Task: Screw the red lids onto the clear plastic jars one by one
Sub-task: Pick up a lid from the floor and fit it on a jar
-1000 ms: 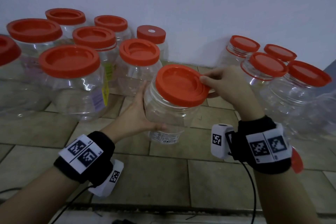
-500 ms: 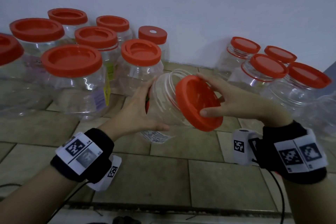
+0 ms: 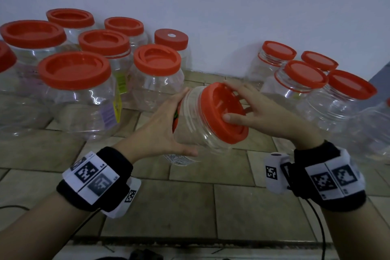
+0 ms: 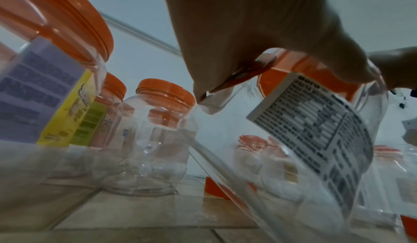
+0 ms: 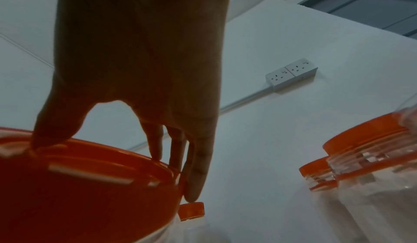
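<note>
- I see the red lid (image 3: 221, 112) now sits on the tilted jar (image 3: 194, 124); before it was apart
- My left hand (image 3: 160, 131) grips the jar, right hand (image 3: 259, 114) fingers curl round the lid
- Jar bottom is hidden

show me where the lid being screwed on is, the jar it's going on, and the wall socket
red lid (image 3: 219, 112), head view, on its recessed top face.
tilted jar (image 3: 194, 124), head view, on its clear shoulder.
wall socket (image 5: 291, 74), right wrist view, on its white faceplate.

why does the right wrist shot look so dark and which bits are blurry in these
Right wrist view: the right hand is backlit against the pale wall, so it and the red lid go nearly silhouetted. Left wrist view: the near jars smear at the left edge, though the held jar has a fairly sharp label. Head view: evenly lit and sharp, with white glare streaks on the big jar and wide-angle bending.
</note>
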Demonstrator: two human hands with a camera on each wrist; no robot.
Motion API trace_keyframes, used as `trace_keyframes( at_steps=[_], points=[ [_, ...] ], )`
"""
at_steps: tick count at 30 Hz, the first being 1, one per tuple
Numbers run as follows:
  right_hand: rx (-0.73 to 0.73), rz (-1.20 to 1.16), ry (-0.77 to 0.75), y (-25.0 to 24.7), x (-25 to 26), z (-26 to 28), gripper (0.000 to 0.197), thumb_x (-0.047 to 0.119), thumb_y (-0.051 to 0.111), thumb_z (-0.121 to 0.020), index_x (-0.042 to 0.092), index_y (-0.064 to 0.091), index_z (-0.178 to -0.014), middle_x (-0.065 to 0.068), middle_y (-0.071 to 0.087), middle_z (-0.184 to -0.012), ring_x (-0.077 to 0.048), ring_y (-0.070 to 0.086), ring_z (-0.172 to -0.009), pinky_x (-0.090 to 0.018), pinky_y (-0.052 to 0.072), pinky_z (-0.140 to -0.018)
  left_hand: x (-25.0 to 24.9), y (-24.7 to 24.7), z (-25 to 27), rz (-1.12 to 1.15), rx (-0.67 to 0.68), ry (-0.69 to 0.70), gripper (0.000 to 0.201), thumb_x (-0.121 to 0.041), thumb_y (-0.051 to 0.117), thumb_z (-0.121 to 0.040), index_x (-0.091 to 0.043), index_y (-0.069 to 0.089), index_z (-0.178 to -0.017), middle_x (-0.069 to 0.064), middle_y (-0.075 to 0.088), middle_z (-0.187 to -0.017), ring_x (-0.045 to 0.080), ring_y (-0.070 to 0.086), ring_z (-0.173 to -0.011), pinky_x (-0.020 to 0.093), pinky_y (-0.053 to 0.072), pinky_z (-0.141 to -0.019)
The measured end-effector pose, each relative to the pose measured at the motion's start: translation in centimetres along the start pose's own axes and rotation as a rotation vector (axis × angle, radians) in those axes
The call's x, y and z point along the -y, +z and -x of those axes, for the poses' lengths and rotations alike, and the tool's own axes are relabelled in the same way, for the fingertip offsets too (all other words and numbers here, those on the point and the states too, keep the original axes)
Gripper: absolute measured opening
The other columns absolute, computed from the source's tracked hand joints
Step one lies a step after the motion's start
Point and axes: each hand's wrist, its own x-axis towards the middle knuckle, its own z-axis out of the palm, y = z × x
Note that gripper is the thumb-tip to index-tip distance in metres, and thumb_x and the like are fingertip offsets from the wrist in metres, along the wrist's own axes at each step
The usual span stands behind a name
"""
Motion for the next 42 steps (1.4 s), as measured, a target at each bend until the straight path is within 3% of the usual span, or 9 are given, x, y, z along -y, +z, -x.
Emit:
trace_keyframes(
  at_steps=[7,11,15,18,24,27,31,37,42],
  points=[
    [0.160,0.179,-0.217,-0.1,0.6,1.1,0.126,0.055,0.080,-0.052,0.046,-0.007,-0.142,0.020,0.005,-0.145,-0.002,0.017,-0.133,-0.014,0.027,-0.101,-0.1,-0.6,0.2,-0.002,0.020,0.040,0.129,-0.062,0.081,-0.041,-0.032,0.012,-0.146,-0.017,0.027,-0.147,0.000,0.026,-0.136,0.033,0.028,-0.113],
    [0.079,0.266,-0.365,0.1,0.6,1.9,0.121,0.055,0.077,-0.055,0.044,-0.005,-0.143,0.014,0.003,-0.148,-0.008,0.015,-0.137,-0.023,0.030,-0.105,-1.3,-1.7,0.7,-0.133,-0.008,0.134,0.121,-0.067,0.075,-0.043,-0.041,0.012,-0.143,-0.030,0.024,-0.139,-0.007,0.024,-0.132,0.009,0.020,-0.106],
    [-0.028,0.018,-0.068,1.6,0.7,2.1,0.117,0.076,0.067,-0.046,0.048,0.003,-0.140,0.013,0.024,-0.137,-0.011,0.041,-0.121,-0.034,0.049,-0.092,-1.7,-1.2,0.5,-0.481,-0.116,0.283,0.115,-0.075,0.061,-0.054,-0.024,0.014,-0.146,0.002,0.024,-0.150,0.016,0.019,-0.138,0.040,0.014,-0.114],
    [0.045,-0.146,0.056,1.6,0.5,2.4,0.099,0.087,0.053,-0.047,0.050,0.016,-0.131,0.026,0.042,-0.116,0.011,0.055,-0.096,-0.014,0.052,-0.071,-1.9,-0.9,0.7,-0.616,-0.129,0.315,0.114,-0.075,0.059,-0.056,-0.018,0.017,-0.145,0.008,0.024,-0.151,0.022,0.020,-0.139,0.035,0.005,-0.114],
    [0.000,-0.043,-0.240,1.2,0.2,3.4,0.121,0.062,0.075,-0.053,0.050,-0.007,-0.141,0.026,0.001,-0.148,-0.002,0.014,-0.140,-0.028,0.029,-0.109,-2.4,-1.0,1.3,-0.498,-0.162,0.285,0.117,-0.075,0.064,-0.055,-0.018,0.018,-0.146,0.002,0.023,-0.150,0.021,0.024,-0.138,0.057,0.026,-0.108],
    [-0.071,-0.183,-0.093,2.2,0.5,3.0,0.111,0.068,0.074,-0.044,0.053,0.013,-0.136,0.025,0.024,-0.133,0.000,0.041,-0.121,-0.013,0.047,-0.083,-2.4,-0.8,1.1,-0.645,-0.147,0.325,0.116,-0.073,0.064,-0.053,-0.018,0.020,-0.145,0.006,0.023,-0.150,0.026,0.024,-0.139,0.054,0.027,-0.109],
    [-0.001,-0.391,0.229,2.9,0.7,3.3,0.079,0.085,0.036,-0.066,0.037,0.032,-0.128,0.010,0.055,-0.110,-0.014,0.070,-0.073,-0.031,0.058,-0.065,-2.2,0.3,1.3,-0.694,-0.136,0.338,0.119,-0.065,0.075,-0.050,-0.017,0.020,-0.145,0.008,0.021,-0.150,0.027,0.019,-0.140,0.047,0.019,-0.113],
    [0.036,-0.254,-0.103,1.7,-1.3,4.8,0.118,0.061,0.073,-0.057,0.050,-0.011,-0.140,0.027,-0.001,-0.151,0.010,0.009,-0.138,-0.012,0.022,-0.108,-2.2,0.6,1.4,-0.613,-0.127,0.295,0.120,-0.068,0.072,-0.051,-0.023,0.015,-0.147,0.001,0.017,-0.153,0.022,0.017,-0.141,0.046,0.018,-0.110],
    [-0.169,-0.255,-0.061,3.7,-1.0,4.6,0.093,0.064,0.070,-0.057,0.057,0.013,-0.131,0.024,0.028,-0.133,0.006,0.039,-0.119,-0.012,0.048,-0.083,-2.7,1.3,0.7,-0.687,-0.108,0.354,0.110,-0.069,0.062,-0.057,-0.018,0.020,-0.145,0.007,0.022,-0.151,0.026,0.019,-0.141,0.044,0.017,-0.114]
  ],
)
